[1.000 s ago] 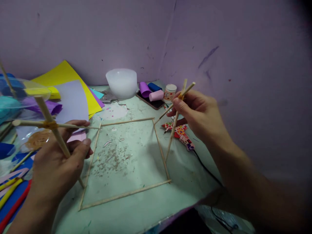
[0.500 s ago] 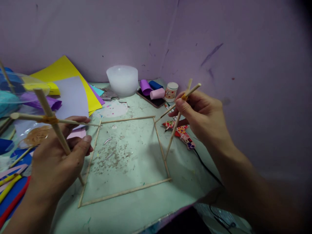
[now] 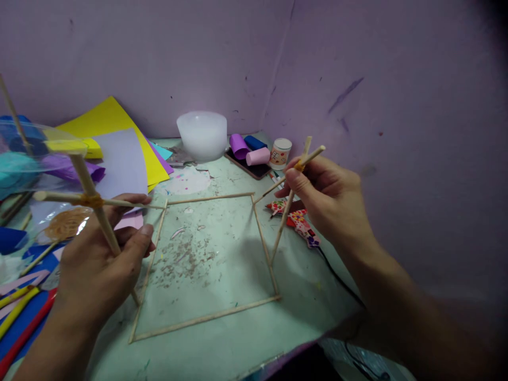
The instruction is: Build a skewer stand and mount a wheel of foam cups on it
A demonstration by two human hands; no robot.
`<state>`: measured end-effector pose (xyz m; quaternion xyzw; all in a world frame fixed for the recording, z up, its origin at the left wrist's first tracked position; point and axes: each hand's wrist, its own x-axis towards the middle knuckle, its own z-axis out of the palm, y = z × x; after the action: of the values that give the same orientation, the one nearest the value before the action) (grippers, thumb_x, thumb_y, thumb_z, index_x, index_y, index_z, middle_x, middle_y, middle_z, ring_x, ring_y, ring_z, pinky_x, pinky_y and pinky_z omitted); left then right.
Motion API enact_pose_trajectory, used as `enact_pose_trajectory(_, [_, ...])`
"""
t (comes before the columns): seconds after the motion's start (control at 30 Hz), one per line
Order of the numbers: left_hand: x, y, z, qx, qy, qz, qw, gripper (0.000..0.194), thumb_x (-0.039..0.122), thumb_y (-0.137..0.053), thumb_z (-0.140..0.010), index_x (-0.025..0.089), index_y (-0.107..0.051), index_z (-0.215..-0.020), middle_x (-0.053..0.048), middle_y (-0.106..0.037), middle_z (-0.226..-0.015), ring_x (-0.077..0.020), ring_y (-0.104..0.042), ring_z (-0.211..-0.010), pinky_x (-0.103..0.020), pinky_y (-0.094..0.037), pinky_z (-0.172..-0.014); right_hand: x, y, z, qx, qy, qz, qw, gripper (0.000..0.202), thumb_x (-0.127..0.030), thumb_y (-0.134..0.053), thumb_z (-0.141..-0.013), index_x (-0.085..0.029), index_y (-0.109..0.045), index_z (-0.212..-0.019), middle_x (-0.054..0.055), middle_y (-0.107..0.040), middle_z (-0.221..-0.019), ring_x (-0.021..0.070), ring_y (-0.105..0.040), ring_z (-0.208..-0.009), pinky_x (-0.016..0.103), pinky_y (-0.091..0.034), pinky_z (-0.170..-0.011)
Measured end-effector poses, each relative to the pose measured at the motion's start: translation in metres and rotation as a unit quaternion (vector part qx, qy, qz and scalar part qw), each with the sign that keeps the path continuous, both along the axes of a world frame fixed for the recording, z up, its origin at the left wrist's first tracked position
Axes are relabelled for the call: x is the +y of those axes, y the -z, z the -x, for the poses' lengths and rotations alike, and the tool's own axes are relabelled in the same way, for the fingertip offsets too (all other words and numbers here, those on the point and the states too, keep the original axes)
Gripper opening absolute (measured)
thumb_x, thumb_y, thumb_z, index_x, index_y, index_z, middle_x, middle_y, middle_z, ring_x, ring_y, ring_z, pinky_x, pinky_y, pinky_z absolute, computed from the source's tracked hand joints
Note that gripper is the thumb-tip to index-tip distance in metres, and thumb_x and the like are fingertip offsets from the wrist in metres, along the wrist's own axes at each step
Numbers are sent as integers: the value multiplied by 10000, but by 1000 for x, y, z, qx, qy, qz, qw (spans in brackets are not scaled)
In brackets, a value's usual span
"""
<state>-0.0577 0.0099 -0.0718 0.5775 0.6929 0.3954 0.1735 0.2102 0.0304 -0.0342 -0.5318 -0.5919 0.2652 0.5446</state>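
Observation:
A four-sided frame of thin wooden sticks (image 3: 206,317) lies flat on the table. At its left side my left hand (image 3: 105,264) is closed on a pair of crossed sticks (image 3: 103,225), bound with a yellow-orange rubber band (image 3: 91,200). My right hand (image 3: 327,193) pinches a second pair of crossed sticks (image 3: 282,225) close to its rubber band (image 3: 299,166). Both pairs stand upright as an X, their lower ends at the frame's left and right sides. Whether those ends are fixed to the frame I cannot tell.
A flowered glue gun (image 3: 301,225) with a black cord lies right of the frame. Behind stand a white bowl (image 3: 202,135) and a small paper cup (image 3: 280,153); rolled paper tubes rest on a phone (image 3: 250,168). Coloured sheets (image 3: 123,159) and scissors (image 3: 24,312) crowd the left.
The view has shifted slightly, so everything sits a little lower and further right. Both hands keep their hold on the crossed sticks, and the square frame stays in place.

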Motion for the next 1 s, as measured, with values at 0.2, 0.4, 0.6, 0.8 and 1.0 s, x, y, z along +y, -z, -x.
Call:
enact_pose_trajectory(0.2, [-2,-3,0,-24,17,-3,1000,414,444,-606,-694,322,-596,-1089,22,-654,-847,-164,-651,-565,-252,-519,-456,0,3,0,-8,1,-1,1000,132,-358,-614,-817,-226,-613,-822,-29,-595,-648,121,-614,-563,197,-508,-402])
enact_pose_trajectory(0.4, [-1,-7,-6,-42,22,-6,999,412,427,-594,-703,282,-580,-1089,-5,-647,-1007,-124,-618,-542,-234,-501,-455,0,2,1,-3,1,0,1000,113,-338,-612,-818,-225,-605,-812,-32,-585,-640,121,-611,-559,192,-495,-390])
enact_pose_trajectory(0.6, [-2,-6,-4,-36,19,-1,999,394,418,-608,-704,314,-594,-1084,14,-645,-859,-149,-631,-552,-246,-509,-453,-1,2,0,-10,2,5,1000,116,-345,-605,-825,-232,-597,-801,-26,-586,-655,125,-618,-578,192,-496,-404])
enact_pose_trajectory(0.8, [0,-5,-3,-26,30,-6,999,402,388,-594,-698,277,-573,-1084,3,-633,-969,-127,-617,-557,-232,-497,-454,0,2,1,-11,-1,2,1000,117,-346,-600,-827,-229,-602,-819,-31,-566,-650,124,-613,-568,196,-493,-395])
enact_pose_trajectory(1.0, [-1,-7,-3,-16,40,-15,999,358,345,-575,-744,243,-572,-1088,25,-620,-792,-77,-558,-455,-203,-463,-445,1,2,2,-23,-3,-7,1000,111,-321,-597,-829,-212,-617,-839,-22,-571,-695,131,-626,-604,211,-503,-424])
